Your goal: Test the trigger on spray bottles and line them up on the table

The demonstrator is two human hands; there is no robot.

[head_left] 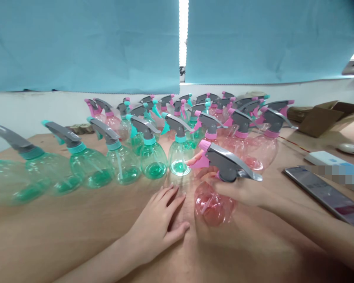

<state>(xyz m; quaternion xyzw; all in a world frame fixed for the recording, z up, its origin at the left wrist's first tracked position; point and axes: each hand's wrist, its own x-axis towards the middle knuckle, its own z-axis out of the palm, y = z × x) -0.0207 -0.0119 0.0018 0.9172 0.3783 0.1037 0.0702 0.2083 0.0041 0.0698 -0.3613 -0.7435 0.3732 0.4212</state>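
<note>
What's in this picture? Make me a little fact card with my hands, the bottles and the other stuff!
Left hand: on the wooden table, holding nothing
Right hand: holding a pink spray bottle near its neck
Front row, left part: green spray bottles
Right side: phone, cardboard box
Behind: blue curtains

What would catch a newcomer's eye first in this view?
Probably the pink spray bottle in the right hand, just right of centre in the foreground, with the left hand open at the table beside it. Next, the green spray bottles lined up across the left, before a crowd of others. Behind, blue blinds fill the top, split by a bright gap.
</note>
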